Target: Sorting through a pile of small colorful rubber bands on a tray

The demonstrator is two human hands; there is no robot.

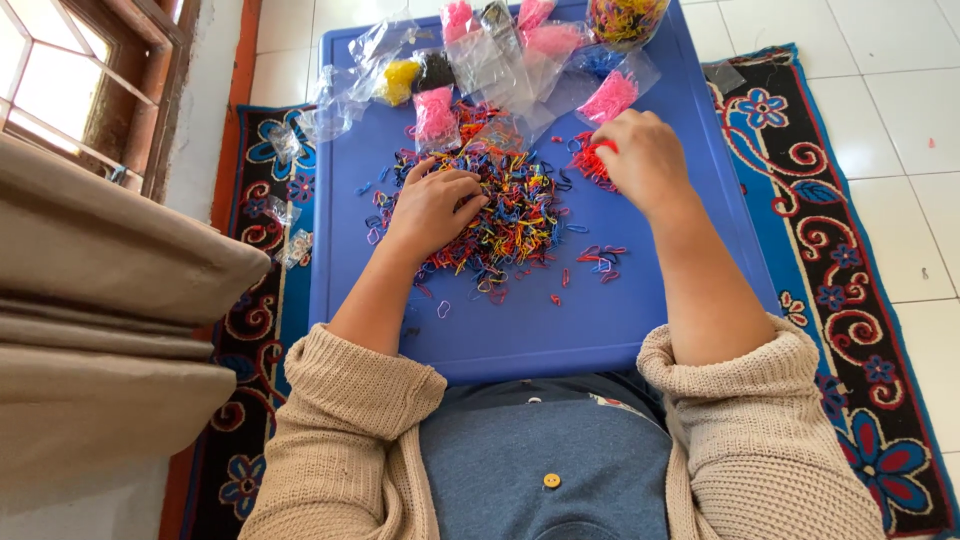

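Sorting bands (505, 215): right hand (645, 160) pinches red ones, left hand (432, 208) rests loose on pile; few bags (610, 95) filled, big pile left.

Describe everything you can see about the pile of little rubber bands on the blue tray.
The pile is a loose heap of tiny thin loops, apparently rubber, in mixed red, blue, yellow, pink and black. It lies mid-tray, spread flat, with strays scattered toward the near edge. The left hand rests on its left side, fingers curled into it. The right hand is at its right edge, over a small red cluster. Filled clear bags sit just behind.
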